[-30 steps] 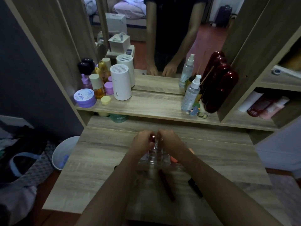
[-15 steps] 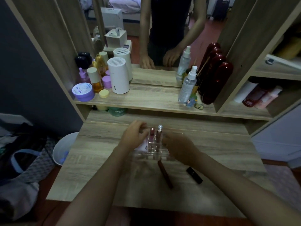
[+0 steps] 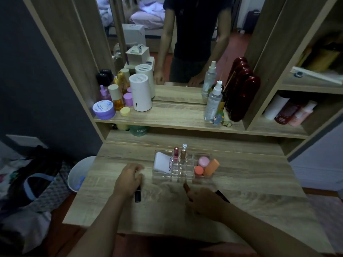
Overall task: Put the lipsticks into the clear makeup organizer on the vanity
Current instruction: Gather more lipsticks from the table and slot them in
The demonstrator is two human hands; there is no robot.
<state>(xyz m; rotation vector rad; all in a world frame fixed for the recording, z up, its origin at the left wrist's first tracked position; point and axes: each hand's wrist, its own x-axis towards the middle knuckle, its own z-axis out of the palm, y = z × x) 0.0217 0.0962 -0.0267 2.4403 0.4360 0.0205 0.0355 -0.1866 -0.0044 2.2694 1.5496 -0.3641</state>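
The clear makeup organizer (image 3: 185, 176) stands mid-vanity. Two lipsticks stand upright in its back slots, a red one (image 3: 176, 155) and a gold one with a clear cap (image 3: 183, 153). My left hand (image 3: 128, 180) is to the organizer's left, fingers curled around the top end of a black lipstick (image 3: 137, 195) that lies on the wood. In front of the organizer, my right hand (image 3: 206, 202) closes over a slim red lipstick (image 3: 187, 189); only its far end shows. Another black lipstick (image 3: 222, 196) lies just right of that hand.
The organizer also holds a white compact (image 3: 161, 162) on the left and pink and orange items (image 3: 205, 165) on the right. Bottles, jars and a white cylinder (image 3: 140, 93) line the shelf under the mirror. A white bin (image 3: 77, 176) stands left of the vanity.
Both hands have left the organizer and come back toward me. The left now grips the black lipstick at the left, the right covers the slim red one. Two lipsticks stay standing in the slots.
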